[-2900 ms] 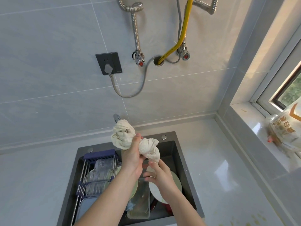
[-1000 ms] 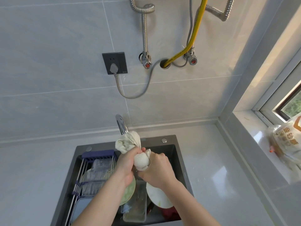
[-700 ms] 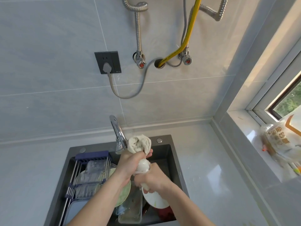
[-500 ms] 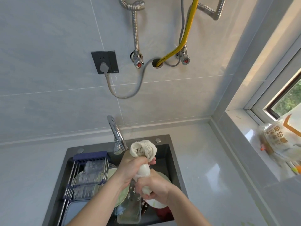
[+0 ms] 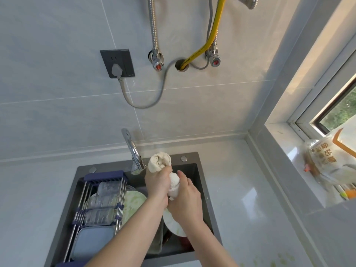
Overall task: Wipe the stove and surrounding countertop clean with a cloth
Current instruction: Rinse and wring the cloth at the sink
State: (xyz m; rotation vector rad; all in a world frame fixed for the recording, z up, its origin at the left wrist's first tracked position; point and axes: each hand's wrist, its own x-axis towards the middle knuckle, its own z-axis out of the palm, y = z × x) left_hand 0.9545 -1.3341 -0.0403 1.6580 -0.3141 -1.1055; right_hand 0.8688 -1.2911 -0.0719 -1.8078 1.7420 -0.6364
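Note:
A cream cloth (image 5: 160,163) is twisted into a roll above the dark sink (image 5: 204,189). My left hand (image 5: 157,185) grips its upper part, with a bunched end sticking out above the fist. My right hand (image 5: 185,201) grips the lower part, right below the left hand. Both hands are over the sink, close to the chrome tap (image 5: 133,151). The stove is not in view.
Inside the sink are a metal drying rack (image 5: 100,205) with clear containers, plates (image 5: 134,203) and a tray. Pale countertop (image 5: 240,189) lies right of the sink, with greenish stains (image 5: 269,261) near its front edge. A bag (image 5: 327,162) sits on the windowsill. Hoses and valves hang on the tiled wall.
The hands have kept wringing the cloth over the sink, twisting it tighter. My right hand has shifted lower on the roll and my view has drifted a little.

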